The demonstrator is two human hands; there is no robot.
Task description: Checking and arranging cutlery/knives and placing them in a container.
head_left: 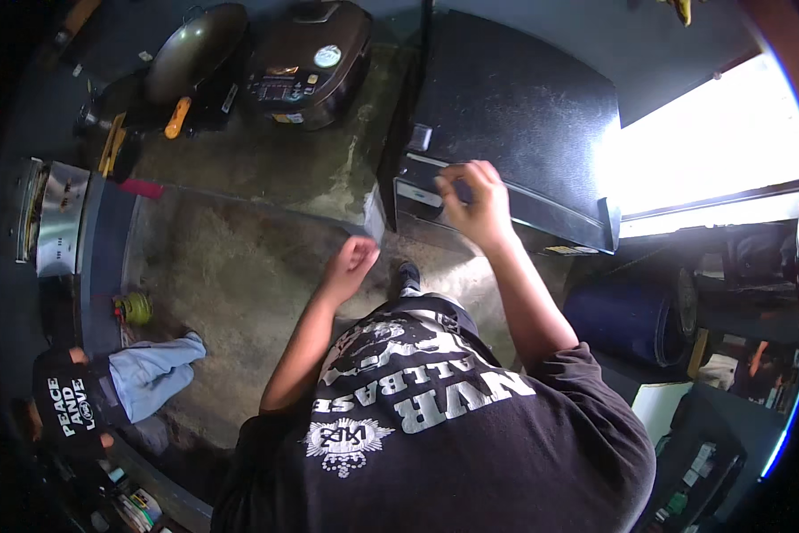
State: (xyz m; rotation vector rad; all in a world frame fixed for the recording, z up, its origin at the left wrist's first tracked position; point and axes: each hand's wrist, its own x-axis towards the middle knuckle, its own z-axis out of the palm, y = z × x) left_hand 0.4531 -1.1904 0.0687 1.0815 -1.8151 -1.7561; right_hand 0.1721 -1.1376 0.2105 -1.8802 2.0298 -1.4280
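Note:
My left hand (351, 268) hangs over the floor near the corner of the concrete counter (273, 163), its fingers curled; whether it holds anything is too blurred to tell. My right hand (477, 200) is raised at the front edge of a black refrigerator (513, 113), thumb and fingers apart and bent, with nothing seen between them. Near that hand, the pale handle recess (418, 194) shows on the refrigerator's front. A dark rice cooker (313, 66) stands on the counter. To its left, a wok (196, 56) with a wooden handle rests on a stove.
Another person (79, 400) in a black shirt and light jeans is at the lower left, by a green gas cylinder (135, 308). A large blue barrel (623, 320) lies or stands at the right, below a bright window (719, 140). Concrete floor (219, 266) shows between the counter and me.

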